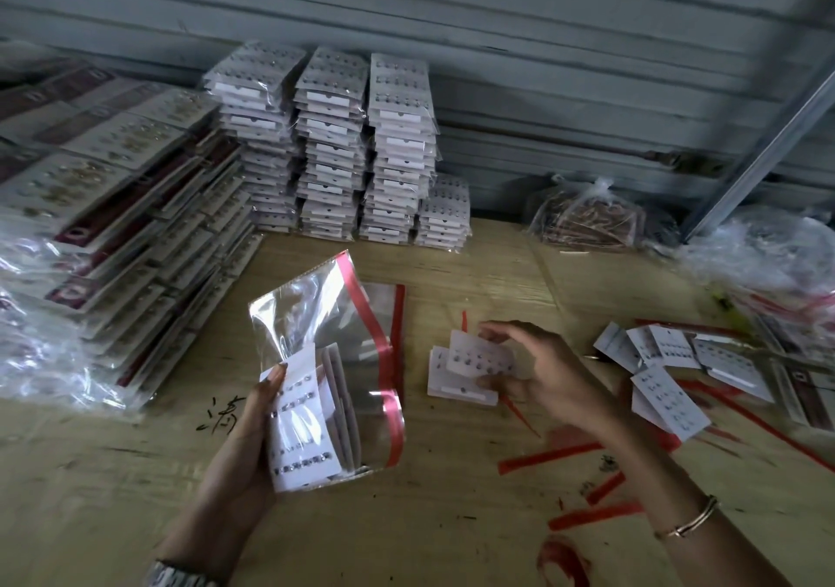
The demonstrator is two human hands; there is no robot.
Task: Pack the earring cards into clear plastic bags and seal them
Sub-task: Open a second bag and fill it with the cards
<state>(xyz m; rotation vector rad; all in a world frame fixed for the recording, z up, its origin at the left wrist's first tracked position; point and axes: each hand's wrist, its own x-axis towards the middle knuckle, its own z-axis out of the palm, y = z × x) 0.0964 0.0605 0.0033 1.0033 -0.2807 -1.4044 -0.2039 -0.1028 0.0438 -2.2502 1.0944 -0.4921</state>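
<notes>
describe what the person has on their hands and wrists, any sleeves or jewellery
Both forearms are bare, with no sleeves or gloves in view. The right hand has a thin metallic bangle around its wrist, pale gold with a silvery edge. The left hand has a wider silvery, patterned band at its wrist, partly cut off by the frame, so whether it is a watch or a bracelet is unclear.

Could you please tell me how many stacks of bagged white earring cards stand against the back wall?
4: three tall stacks side by side, left, middle and right, and one short stack at their right end. More may be hidden behind them.
</notes>
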